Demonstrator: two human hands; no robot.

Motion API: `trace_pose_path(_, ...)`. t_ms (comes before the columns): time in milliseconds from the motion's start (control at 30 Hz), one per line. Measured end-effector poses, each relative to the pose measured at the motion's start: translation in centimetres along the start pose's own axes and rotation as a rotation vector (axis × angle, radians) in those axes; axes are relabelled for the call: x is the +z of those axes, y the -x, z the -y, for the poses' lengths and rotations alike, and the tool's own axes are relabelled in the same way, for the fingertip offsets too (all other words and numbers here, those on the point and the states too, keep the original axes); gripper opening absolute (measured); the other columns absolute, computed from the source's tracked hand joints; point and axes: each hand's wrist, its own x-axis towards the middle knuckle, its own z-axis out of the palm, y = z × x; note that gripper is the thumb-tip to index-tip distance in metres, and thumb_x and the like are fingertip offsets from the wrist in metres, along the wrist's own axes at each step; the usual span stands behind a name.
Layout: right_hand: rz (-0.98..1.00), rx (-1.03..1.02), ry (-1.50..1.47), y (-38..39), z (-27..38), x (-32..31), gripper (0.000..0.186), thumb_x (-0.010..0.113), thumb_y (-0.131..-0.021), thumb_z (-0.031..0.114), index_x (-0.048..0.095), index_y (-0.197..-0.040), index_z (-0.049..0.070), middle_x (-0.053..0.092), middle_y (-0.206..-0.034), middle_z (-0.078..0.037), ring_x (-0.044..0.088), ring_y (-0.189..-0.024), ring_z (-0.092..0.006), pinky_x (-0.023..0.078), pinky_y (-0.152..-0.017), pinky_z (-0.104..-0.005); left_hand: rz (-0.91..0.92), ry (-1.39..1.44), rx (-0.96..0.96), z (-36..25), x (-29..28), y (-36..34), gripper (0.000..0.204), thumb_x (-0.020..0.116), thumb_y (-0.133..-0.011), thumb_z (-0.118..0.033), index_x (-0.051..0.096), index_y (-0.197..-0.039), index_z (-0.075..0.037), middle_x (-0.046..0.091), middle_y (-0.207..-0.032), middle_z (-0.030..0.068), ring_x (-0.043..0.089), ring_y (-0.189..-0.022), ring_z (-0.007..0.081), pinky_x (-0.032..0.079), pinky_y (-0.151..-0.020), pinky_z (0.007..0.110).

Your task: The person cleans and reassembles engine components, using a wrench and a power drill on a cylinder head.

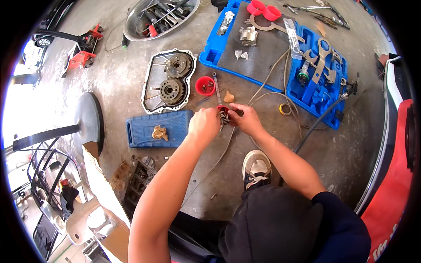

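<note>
Between my hands is a small red cup (223, 108) with several metal bolts (224, 117) in it, its mouth tipped toward me. My left hand (205, 124) is closed round the cup's left side. On the right side, my right hand (246, 119) has its fingers bent in at the cup's rim and the bolts; what lies between its fingertips is too small to make out. Just beyond the cup lies a ratchet wrench (216, 87). A second red cup (205, 86) with small parts in it stands farther left, beside a gearbox housing (148, 83) holding two gears (172, 90).
A blue case (136, 129) with crumpled paper (159, 133) lies left of my hands. At the right is an open blue tool case (307, 98); cords (268, 81) and yellow tape (284, 109) lie near it. A metal basin (131, 30) of tools stands at the back. My shoe (257, 164) is close below.
</note>
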Motion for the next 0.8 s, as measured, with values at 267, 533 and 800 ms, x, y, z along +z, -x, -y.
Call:
trace_pose_path(267, -0.008, 0.116, -0.166, 1.2, 2.0, -0.6, 0.033, 0.067, -0.084, 0.015, 0.063, -0.113, 0.002, 0.061, -0.091, -0.011, 0.065, -0.069, -0.0153, 0.051, -0.063, -0.0301, 0.242, -0.002, 0.005, 0.5, -2.8, -2.0, 0.038, 0.062, -0.083, -0.018, 0.059, -0.116, 0.001, 0.068, -0.082, 0.0190, 0.068, -0.079, 0.0301, 0.051, -0.075, 0.038)
trace_pose_path(533, 0.095, -0.048, 0.176, 0.2, 4.0, -0.4, 0.025, 0.060, -0.087, 0.019, 0.066, -0.106, 0.003, 0.066, -0.083, -0.017, 0.064, -0.068, -0.0301, 0.050, -0.064, -0.0381, 0.286, 0.376, -0.189, 3.3, -4.0, -1.6, 0.027, 0.055, -0.090, -0.008, 0.055, -0.115, 0.004, 0.066, -0.081, 0.0101, 0.063, -0.073, 0.0164, 0.048, -0.066, 0.029)
trace_pose_path(800, 0.232, -0.141, 0.397, -0.3, 5.0, 2.8, 0.021, 0.053, -0.087, 0.013, 0.066, -0.098, 0.001, 0.064, -0.073, -0.020, 0.064, -0.068, -0.0349, 0.050, -0.063, -0.0438, -0.095, 1.450, -0.378, 2.9, -1.6, -1.2, 0.024, 0.049, -0.095, -0.004, 0.048, -0.119, -0.001, 0.057, -0.094, 0.0090, 0.060, -0.086, 0.0190, 0.053, -0.077, 0.031)
